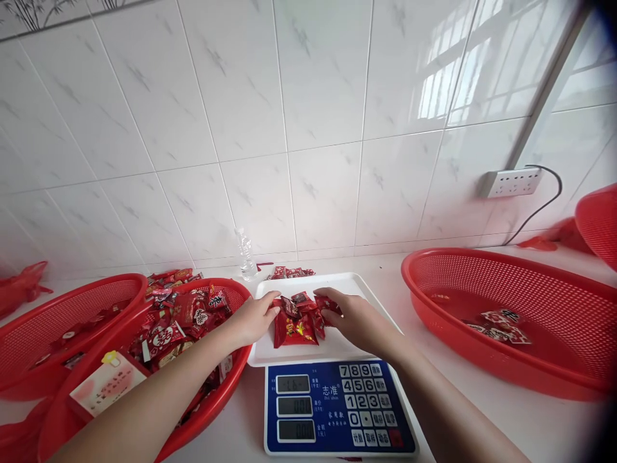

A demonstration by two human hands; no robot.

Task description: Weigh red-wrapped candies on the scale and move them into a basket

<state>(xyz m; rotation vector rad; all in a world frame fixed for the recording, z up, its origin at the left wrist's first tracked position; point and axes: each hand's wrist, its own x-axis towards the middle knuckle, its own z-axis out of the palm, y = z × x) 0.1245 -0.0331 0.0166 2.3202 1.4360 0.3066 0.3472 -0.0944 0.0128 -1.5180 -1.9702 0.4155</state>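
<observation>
A pile of red wrapped candies (299,320) lies on the white tray (337,350) of a blue-faced digital scale (332,408). My left hand (253,318) touches the pile's left side, fingers curled on a packet. My right hand (349,315) rests on the pile's right side, fingers bent over the candies. Whether either hand has a firm grip on a packet is unclear. Both forearms reach in from the bottom of the view.
A red mesh basket (144,411) full of red candy packets sits at left, another red basket (53,337) behind it. A large red basket (511,321) with few packets stands at right. A small clear bottle (246,254) and loose candies (289,272) are by the tiled wall.
</observation>
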